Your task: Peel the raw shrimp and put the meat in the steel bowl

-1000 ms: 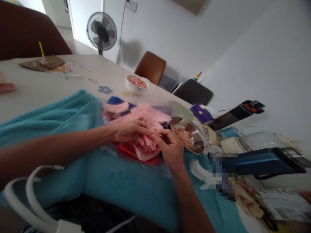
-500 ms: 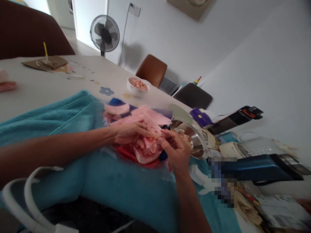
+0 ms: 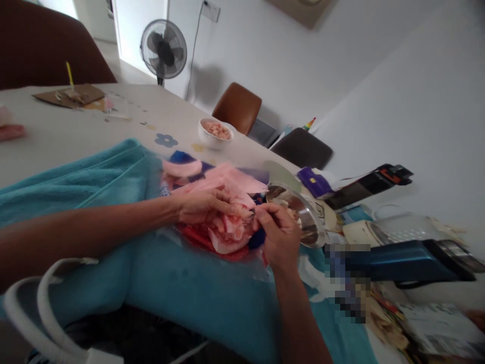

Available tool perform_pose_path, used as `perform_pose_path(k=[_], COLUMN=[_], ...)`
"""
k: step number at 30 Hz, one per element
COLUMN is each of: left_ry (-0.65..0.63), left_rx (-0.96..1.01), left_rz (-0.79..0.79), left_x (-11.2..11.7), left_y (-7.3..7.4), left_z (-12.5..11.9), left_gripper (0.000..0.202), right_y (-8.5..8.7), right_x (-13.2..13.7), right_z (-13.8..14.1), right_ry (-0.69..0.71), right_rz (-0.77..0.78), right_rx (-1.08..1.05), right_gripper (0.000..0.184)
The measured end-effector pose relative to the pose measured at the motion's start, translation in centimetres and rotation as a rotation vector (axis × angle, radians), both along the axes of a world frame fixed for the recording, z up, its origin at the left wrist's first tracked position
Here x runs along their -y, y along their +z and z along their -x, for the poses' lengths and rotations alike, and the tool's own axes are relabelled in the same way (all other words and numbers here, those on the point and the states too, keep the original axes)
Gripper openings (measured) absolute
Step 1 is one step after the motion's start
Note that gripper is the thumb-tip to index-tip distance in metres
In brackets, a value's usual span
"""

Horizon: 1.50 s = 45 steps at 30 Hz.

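Note:
Both hands meet over a heap of pink material, which looks thin and folded. Below them are fleshy-looking pink pieces on something red. My left hand is closed on a small pale-pink, moist-looking piece, pinched between thumb and fingers. At that piece's right end, my right hand holds thumb and forefinger pressed together beside a small dark tip. Whether the right fingers grip this tip is too small to make out. To the right stands a metal bowl with pale pieces inside.
A white bowl of pink pieces stands farther back on the table. Teal cloth covers the lap and near edge. A purple packet and dark-blue object lie right. White tubing curves at lower left.
My right hand has shifted slightly right, away from the left fingers, and its fingertips have drawn together. A dark tip now shows between the hands. My left hand stays nearly still.

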<state>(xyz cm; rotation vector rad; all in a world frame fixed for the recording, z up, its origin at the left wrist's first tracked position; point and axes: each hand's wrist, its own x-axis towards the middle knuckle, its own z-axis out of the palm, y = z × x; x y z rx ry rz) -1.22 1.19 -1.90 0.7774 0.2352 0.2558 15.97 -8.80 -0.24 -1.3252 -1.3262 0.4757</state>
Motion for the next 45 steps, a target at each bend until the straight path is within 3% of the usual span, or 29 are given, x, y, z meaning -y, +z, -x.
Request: perform_pose_path(k=[3, 9, 15, 19, 22, 26, 28, 32, 37, 45], left_ry=[0.016, 0.034, 0.059, 0.099, 0.09, 0.072, 0.073, 0.091, 0.136, 0.135], left_rx=[0.011, 0.071, 0.077, 0.082, 0.1, 0.057, 0.042, 0.057, 0.049, 0.03], left_rz=[0.01, -0.041, -0.077, -0.146, -0.146, -0.143, -0.149, -0.136, -0.138, -0.08], left_x=[0.1, 0.1, 0.1, 0.3, 0.2, -0.1, -0.1, -0.1, -0.3, -0.1], left_y=[0.2, 0.1, 0.3, 0.6, 0.5, 0.2, 0.2, 0.2, 0.0, 0.4], left_z=[0.0, 0.0, 0.1, 0.1, 0.1, 0.2, 0.2, 0.2, 0.2, 0.2], left_gripper=[0.013, 0.012, 0.012, 0.012, 0.014, 0.014, 0.014, 0.015, 0.011, 0.016], right_y=[-0.1, 0.2, 0.1, 0.1, -0.1, -0.2, -0.3, -0.7, -0.1, 0.8], right_x=[0.0, -0.2, -0.4, -0.4, -0.5, -0.3, -0.1, 0.0, -0.3, -0.4], right_z=[-0.2, -0.3, -0.4, -0.7, -0.8, -0.6, -0.4, -0.1, -0.3, -0.3], right_ry=[-0.045, -0.174, -0.196, -0.186, -0.142, -0.13, -0.122, -0.037, 0.073, 0.123], right_rz=[-0.007, -0.047, -0.04, -0.069, -0.085, -0.118, -0.111, 0.002, 0.131, 0.179], right_rx=[-0.006, 0.285, 0.263, 0.392, 0.388, 0.384, 0.314, -0.055, -0.501, -0.634], right_gripper=[0.016, 0.022, 0.01, 0.034, 0.013, 0.014, 0.015, 0.031, 0.028, 0.04])
